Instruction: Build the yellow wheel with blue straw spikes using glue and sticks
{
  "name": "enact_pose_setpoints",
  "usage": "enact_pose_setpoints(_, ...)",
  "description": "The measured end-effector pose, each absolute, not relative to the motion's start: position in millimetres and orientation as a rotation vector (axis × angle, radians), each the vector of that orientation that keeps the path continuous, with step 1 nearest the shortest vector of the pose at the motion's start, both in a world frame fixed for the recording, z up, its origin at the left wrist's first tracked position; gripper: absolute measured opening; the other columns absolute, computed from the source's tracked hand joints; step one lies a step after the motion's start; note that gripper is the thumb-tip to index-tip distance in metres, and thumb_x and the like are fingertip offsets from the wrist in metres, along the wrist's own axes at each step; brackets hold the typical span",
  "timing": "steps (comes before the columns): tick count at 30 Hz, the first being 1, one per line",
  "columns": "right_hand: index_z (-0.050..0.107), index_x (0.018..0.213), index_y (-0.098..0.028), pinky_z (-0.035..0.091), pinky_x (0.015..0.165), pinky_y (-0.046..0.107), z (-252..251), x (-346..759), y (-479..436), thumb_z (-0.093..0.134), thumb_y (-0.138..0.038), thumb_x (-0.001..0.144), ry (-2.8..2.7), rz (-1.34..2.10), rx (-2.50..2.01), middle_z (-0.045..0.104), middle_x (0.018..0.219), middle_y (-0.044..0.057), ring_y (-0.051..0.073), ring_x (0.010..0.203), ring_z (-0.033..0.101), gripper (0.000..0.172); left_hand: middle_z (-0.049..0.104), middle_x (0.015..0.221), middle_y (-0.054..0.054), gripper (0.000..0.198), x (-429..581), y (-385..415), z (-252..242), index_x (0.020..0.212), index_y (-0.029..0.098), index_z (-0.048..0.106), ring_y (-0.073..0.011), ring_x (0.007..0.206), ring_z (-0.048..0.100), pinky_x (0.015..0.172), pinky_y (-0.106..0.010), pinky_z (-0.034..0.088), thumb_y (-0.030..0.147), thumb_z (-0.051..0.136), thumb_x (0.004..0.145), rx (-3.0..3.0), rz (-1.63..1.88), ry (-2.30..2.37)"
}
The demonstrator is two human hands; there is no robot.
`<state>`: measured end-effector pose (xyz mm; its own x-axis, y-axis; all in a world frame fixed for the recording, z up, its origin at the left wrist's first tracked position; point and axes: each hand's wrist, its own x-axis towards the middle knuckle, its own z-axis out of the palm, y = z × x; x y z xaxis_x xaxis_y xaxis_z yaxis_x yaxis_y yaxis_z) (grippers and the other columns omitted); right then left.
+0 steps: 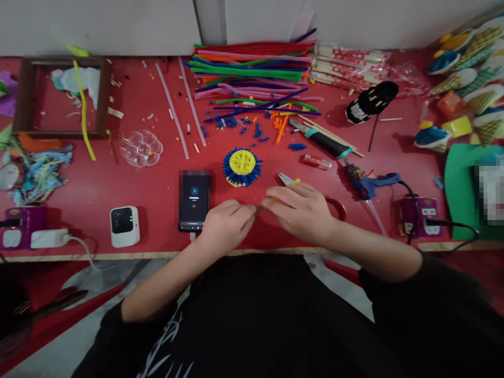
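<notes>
My left hand (pixel 230 226) is closed in a pinch near the table's front edge. Just to its right, my right hand (pixel 301 210) is also closed, its fingertips almost meeting the left ones. Whatever lies between the fingertips is too small and hidden to name; a bit of yellow shows at the right fingers. Scissors (pixel 284 179) lie partly under my right hand, blades pointing away. Beyond both hands sits a round ornament with a blue spiky edge and a yellow lattice centre (pixel 242 161). A phone (pixel 194 197) with a lit screen lies beside my left hand.
Pipe cleaners (pixel 252 68) are piled at the back. A utility knife (pixel 325 139), a glue gun (pixel 368 181) and a black fuzzy piece (pixel 372 102) lie right. A wooden frame (pixel 23 100), a clear flower-shaped tray (pixel 142 149) and a white device (pixel 125 226) are left.
</notes>
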<state>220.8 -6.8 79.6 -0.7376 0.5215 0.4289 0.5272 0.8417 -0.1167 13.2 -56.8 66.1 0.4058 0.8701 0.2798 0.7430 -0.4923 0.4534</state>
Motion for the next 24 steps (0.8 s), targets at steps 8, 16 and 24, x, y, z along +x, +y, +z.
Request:
enact_pose_setpoints(8,0.059,0.097,-0.018,0.05,0.065,0.028,76,235,21,0.035,-0.007,0.097,-2.73,0.64,-0.568,0.068,0.083,0.003,0.014,0.071,0.062,0.027,0.069,0.066,-0.001,0.029,29,-52,68,0.094,0.018,0.073,-0.0124,0.057,0.059,0.06,-0.024,0.045,0.027,0.047,0.102,2.347,0.82,1.417)
enact_pose_setpoints(16,0.059,0.094,-0.02,0.04,0.055,0.027,78,235,9,0.045,-0.017,0.097,-2.546,0.468,-0.508,0.068,0.07,0.002,0.014,0.057,0.058,0.014,0.074,0.074,-0.003,0.028,25,-53,82,0.086,0.019,0.07,-0.0151,0.068,0.065,0.067,-0.027,0.048,0.029,0.048,0.1,1.972,0.838,1.357)
enact_pose_setpoints(24,0.06,0.095,-0.018,0.042,0.053,0.025,65,225,0,0.046,-0.017,0.1,-2.471,0.525,-0.535,0.07,0.067,-0.001,0.012,0.054,0.06,0.015,0.072,0.075,-0.004,0.023,20,-60,79,0.082,0.02,0.071,-0.0153,0.066,0.057,0.066,-0.028,0.043,0.033,0.055,0.093,1.585,0.764,1.386)
